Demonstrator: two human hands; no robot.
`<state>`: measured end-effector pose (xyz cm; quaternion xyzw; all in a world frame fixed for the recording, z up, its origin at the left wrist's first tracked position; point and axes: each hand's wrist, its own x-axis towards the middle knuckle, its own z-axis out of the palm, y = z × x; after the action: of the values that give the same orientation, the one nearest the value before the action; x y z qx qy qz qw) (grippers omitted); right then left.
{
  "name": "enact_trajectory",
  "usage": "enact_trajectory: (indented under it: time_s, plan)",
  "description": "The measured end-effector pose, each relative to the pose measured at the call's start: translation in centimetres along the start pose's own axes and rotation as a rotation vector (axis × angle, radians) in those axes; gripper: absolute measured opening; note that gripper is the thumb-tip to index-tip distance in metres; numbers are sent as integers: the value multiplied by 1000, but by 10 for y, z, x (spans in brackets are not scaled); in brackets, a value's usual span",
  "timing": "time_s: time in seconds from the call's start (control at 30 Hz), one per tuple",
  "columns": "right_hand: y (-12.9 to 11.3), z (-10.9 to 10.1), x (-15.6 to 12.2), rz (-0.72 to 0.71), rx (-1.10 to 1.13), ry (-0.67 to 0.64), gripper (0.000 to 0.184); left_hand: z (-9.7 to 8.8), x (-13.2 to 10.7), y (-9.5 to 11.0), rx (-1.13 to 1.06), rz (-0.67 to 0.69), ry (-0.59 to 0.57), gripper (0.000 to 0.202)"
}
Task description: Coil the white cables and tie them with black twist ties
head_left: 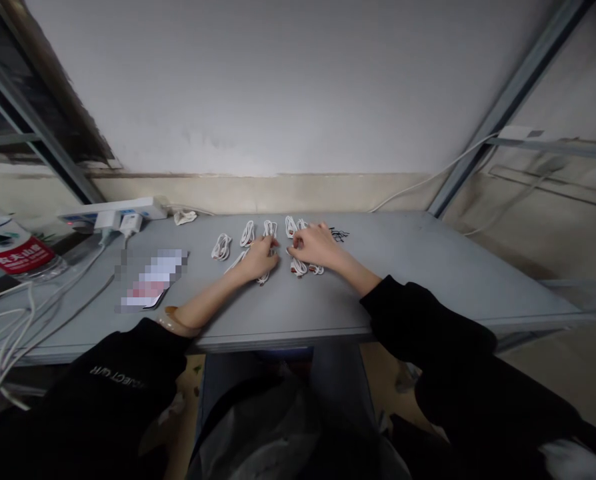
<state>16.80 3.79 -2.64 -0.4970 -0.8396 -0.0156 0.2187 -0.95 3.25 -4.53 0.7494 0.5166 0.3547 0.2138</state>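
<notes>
Two black-sleeved arms are crossing one grey table's front edge, both hands amid eight-plus coiled white cables, grips unclear.

A grey table bears coiled white cables, black strands, a phone and a power strip.

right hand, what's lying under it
White cables show at the near and far edges of the right hand, and black strips to its right. Whatever lies directly beneath it is covered.
</notes>
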Motion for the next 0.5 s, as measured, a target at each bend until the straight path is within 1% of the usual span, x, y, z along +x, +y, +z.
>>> enact_trajectory:
  time_s: [0.1,0.23,0.3,0.5]
  plan:
    - [-3,0,-2,-9,-22,-15,20,1,0,1,-19,-4,11,22]
    - [-4,-1,-3,-16,-44,-24,26,2,0,1,31,-1,-8,21]
    - [-4,0,-3,-28,-48,-25,27,1,1,1,45,7,-9,20]
    - [-3,6,-1,-29,-37,-45,28,0,1,5,1,79,21,16]
